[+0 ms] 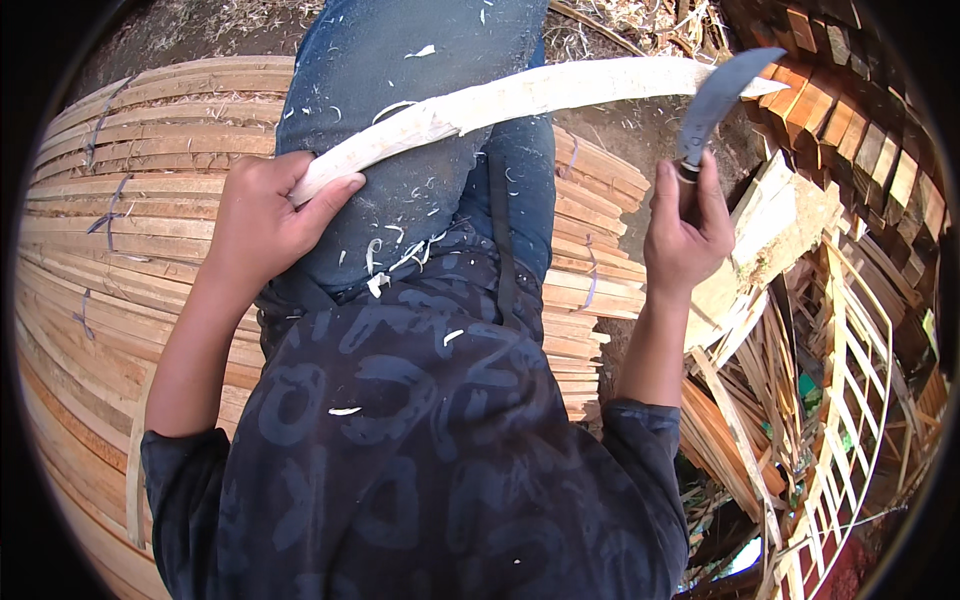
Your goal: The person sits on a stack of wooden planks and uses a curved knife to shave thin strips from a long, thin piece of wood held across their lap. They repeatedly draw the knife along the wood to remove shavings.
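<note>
A long, pale, curved piece of wood lies across my jeans-clad thighs, its pointed tip reaching out to the right. My left hand is closed around its near left end, thumb along the side. In my right hand a knife with a curved grey blade is gripped by its dark handle, most of which my fingers hide. The blade points up and crosses over the wood near its tip in this view; whether they touch I cannot tell. Thin wood shavings are scattered over my lap and shirt.
Bundles of long wooden strips, tied with purple string, lie under and beside me. Stacked reddish wood blocks rise at the far right. A slatted wooden frame leans at the right, near a flat chunk of wood and loose offcuts.
</note>
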### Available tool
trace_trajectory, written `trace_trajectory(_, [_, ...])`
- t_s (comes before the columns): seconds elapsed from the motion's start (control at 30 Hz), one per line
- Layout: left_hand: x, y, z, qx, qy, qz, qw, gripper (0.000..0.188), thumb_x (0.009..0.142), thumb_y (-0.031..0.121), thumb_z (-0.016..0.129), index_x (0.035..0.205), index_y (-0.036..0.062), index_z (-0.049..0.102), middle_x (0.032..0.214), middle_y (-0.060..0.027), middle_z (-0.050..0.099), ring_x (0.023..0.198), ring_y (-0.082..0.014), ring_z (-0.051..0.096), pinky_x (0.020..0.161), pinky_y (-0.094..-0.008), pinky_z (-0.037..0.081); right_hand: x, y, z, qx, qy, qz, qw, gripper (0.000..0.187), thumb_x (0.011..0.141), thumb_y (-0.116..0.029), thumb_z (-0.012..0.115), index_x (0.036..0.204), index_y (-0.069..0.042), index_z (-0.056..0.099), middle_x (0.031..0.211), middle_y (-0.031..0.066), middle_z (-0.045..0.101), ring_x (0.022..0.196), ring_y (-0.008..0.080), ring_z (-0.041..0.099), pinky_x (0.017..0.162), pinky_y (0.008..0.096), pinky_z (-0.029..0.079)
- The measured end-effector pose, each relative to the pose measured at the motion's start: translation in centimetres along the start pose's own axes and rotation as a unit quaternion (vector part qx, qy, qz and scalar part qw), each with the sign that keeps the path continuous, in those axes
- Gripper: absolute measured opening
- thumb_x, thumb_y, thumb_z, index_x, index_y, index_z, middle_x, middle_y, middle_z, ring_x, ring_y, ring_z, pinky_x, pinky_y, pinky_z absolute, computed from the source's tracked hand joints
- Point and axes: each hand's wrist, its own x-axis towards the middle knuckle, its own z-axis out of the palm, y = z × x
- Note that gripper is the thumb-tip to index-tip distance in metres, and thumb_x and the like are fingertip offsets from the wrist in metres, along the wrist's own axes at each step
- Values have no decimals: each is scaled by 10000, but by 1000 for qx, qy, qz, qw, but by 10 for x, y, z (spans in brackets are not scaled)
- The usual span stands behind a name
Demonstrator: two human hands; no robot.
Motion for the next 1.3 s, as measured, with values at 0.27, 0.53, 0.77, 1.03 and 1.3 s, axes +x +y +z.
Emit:
trace_trajectory(0.27, [2,2,0,-18,-21,-30,999,420,777,281,734,575,-29,536,455,-138,452,375,-193,404,403,-337,309,-2,-7,2,54,-28,-31,998,359,764,45,706,1116,18,634,731,72,637,594,46,544,524,175,416])
trace_trajectory(0.53, [4,3,-4,-17,-39,-47,998,451,780,307,732,562,-31,527,447,-134,440,386,-178,410,406,-332,315,-1,-4,18,43,-132,-178,974,278,836,30,631,1112,34,595,657,20,569,530,42,489,466,199,388])
trace_trajectory(0.77, [7,4,-4,-14,-49,-43,998,454,780,323,728,572,-36,544,445,-134,434,388,-180,419,409,-329,323,6,-18,14,-45,-63,-109,991,276,769,52,688,1035,-14,658,737,54,647,582,52,548,517,190,428])
trace_trajectory(1.03, [6,4,-5,-18,-44,-49,998,443,778,324,726,583,-34,553,446,-136,443,388,-195,437,418,-331,335,-3,-19,16,-21,-137,-117,983,277,754,45,701,1025,0,666,738,74,640,593,76,566,514,211,436])
trace_trajectory(1.3, [4,4,-4,-26,-53,-60,996,444,786,333,719,593,-33,559,450,-122,446,394,-182,411,415,-330,325,-15,-12,15,-9,-82,-95,992,325,782,46,691,1100,45,630,731,61,644,579,30,531,517,175,417])
